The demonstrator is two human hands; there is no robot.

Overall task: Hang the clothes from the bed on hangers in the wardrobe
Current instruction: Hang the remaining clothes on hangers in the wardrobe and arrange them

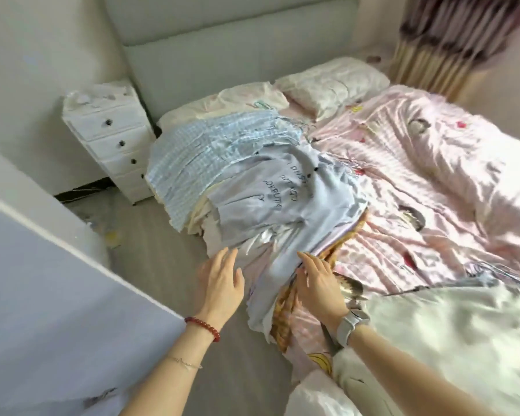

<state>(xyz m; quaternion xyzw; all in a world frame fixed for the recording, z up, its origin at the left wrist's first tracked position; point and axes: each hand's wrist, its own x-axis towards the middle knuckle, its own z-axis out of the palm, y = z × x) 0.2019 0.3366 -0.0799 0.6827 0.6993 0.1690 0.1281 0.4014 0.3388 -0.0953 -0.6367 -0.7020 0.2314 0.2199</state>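
Two hands, left hand (pixel 219 282) and right hand (pixel 320 283), are held with fingers straight and apart over the pale blue printed garment (pixel 285 202); heaped at the bed (pixel 418 163) edge; seemingly for lifting.

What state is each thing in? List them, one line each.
Left hand: open, fingers straight, beside the clothes pile.
Right hand: open, resting on the grey shirt's hem.
Grey shirt: spread flat atop the pile.
Blue checked garment: laid out, unhung.
Drawer chest: drawers closed.
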